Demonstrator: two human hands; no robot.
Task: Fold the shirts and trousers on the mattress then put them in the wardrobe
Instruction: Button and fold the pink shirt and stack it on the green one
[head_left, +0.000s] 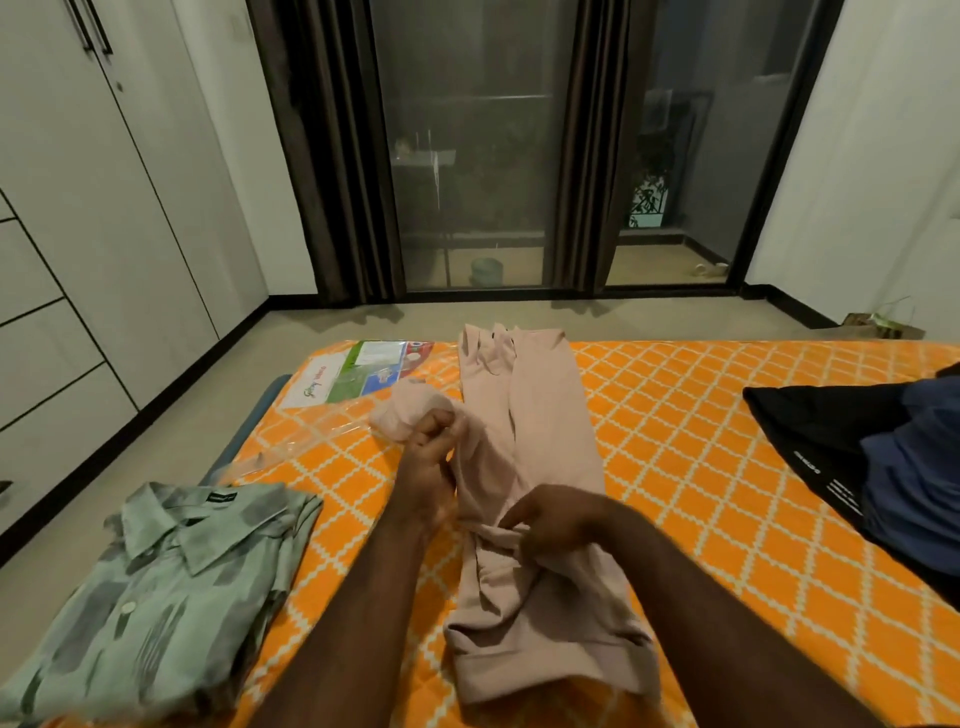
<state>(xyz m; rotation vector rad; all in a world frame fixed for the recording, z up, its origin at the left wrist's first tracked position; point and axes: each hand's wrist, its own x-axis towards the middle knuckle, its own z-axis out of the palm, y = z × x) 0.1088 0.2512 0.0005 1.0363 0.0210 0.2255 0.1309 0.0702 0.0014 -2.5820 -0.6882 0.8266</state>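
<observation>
We see the orange, white-latticed mattress (675, 415) filling the lower part of the view on the floor; to its left the white wardrobe (78, 208) runs along the wall with its doors closed; beyond the far edge stand dark glass doors (467, 156) framed by curtains.

The pink trousers (540, 415) lie lengthwise down the middle of the mattress, drawstring waist at the far edge, ribbed hems nearest us, the legs laid side by side and rumpled halfway down; a green patterned shirt (156, 587) sits folded, collar up, on the near left corner, apart from the trousers; a heap of black and blue clothes (883, 467) lies unfolded at the right edge; a printed label (358, 371) under clear plastic covers the far left corner, just beside the waist.

Our left hand (431, 467) is raised at the trousers' left side, its fingers curled round a bunched wad of the pink cloth that sticks out to the left; our right hand (561, 519) rests on the middle of the trousers, fingers bent and pinching a gathered fold there; both forearms reach in from the bottom edge.
</observation>
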